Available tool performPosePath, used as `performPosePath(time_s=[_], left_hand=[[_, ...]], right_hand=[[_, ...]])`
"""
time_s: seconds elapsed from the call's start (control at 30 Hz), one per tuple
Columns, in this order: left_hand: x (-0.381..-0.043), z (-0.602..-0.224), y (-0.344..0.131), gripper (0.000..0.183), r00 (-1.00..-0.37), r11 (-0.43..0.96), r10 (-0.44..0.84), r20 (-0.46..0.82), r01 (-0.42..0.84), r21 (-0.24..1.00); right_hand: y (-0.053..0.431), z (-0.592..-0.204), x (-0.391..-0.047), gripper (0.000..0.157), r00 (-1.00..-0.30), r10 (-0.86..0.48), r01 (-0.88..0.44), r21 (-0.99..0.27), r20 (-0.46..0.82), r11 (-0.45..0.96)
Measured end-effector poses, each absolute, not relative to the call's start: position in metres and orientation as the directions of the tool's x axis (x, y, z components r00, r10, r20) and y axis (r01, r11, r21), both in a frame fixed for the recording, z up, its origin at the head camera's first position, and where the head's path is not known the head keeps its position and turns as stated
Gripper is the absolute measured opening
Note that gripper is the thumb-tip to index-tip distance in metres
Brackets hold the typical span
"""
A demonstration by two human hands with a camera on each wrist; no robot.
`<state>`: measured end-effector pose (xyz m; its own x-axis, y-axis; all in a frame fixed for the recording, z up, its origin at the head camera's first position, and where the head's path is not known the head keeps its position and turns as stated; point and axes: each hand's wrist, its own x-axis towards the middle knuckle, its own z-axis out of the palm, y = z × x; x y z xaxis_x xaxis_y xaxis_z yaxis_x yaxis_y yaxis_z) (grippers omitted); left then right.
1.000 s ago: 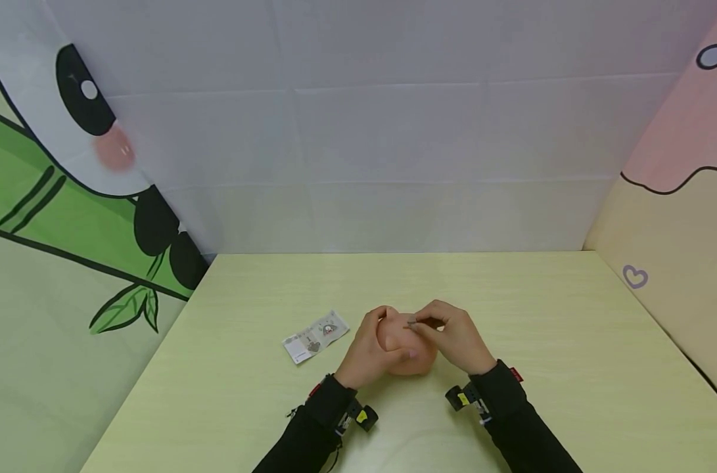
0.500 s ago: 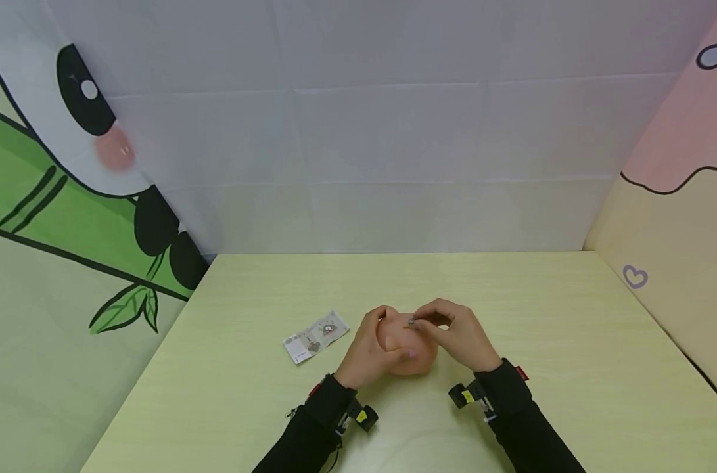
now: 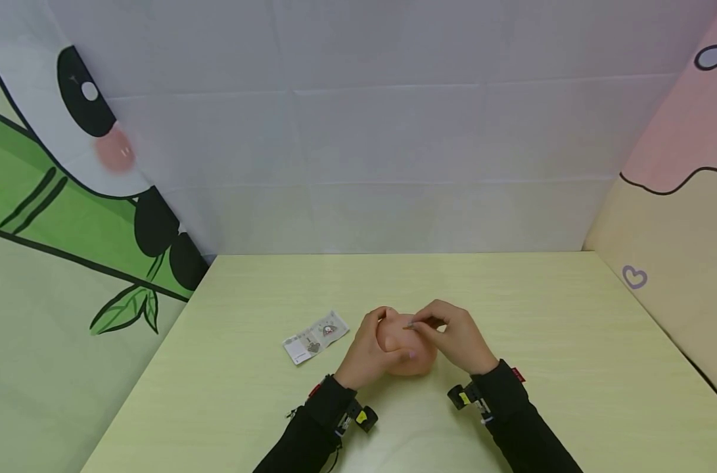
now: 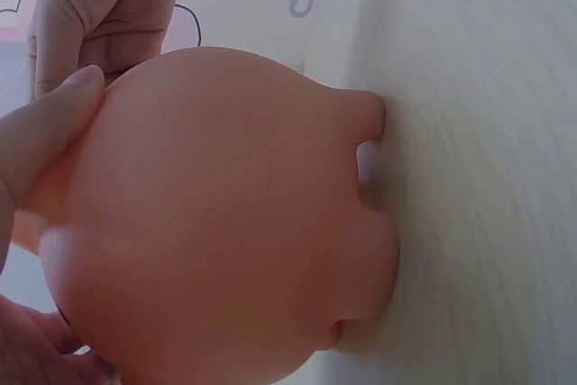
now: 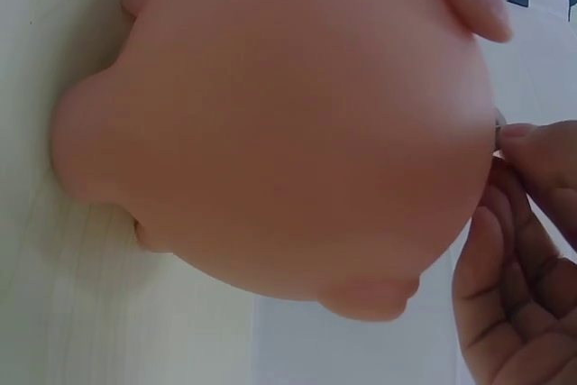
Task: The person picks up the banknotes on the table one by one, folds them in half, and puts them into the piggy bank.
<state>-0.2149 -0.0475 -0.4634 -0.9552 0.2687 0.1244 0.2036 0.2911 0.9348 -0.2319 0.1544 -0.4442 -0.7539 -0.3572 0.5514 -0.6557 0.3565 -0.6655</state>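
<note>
A pink pig-shaped piggy bank [image 3: 416, 360] stands on its feet on the table. My left hand [image 3: 365, 355] grips its left side; the thumb [image 4: 56, 128] lies across the near side in the left wrist view. Over the top of the bank, my right hand [image 3: 457, 336] pinches a small silvery coin [image 5: 499, 125] between thumb and fingertips. The coin's edge meets the bank's top, where the slot [image 3: 407, 327] shows only as a small dark line, partly hidden by the fingers. How deep the coin sits cannot be told.
A creased banknote [image 3: 315, 338] lies flat on the pale wooden table [image 3: 246, 407], left of the piggy bank. A plain cloth wall [image 3: 388, 217] rises behind the table's far edge. Cartoon-printed panels flank it on the left and right.
My right hand shifted slightly right, then back left, staying at the top of the piggy bank; less of the coin shows now. The left hand and the banknote have stayed put.
</note>
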Motion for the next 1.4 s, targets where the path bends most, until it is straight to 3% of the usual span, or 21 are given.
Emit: performPosePath(time_s=[1.4], left_hand=[[-0.223, -0.461, -0.039, 0.074, -0.965, 0.299, 0.235, 0.112, 0.181, 0.937]], right_hand=[[0.161, -0.443, -0.244, 0.012, -0.754, -0.411, -0.652, -0.66, 0.513, 0.373]])
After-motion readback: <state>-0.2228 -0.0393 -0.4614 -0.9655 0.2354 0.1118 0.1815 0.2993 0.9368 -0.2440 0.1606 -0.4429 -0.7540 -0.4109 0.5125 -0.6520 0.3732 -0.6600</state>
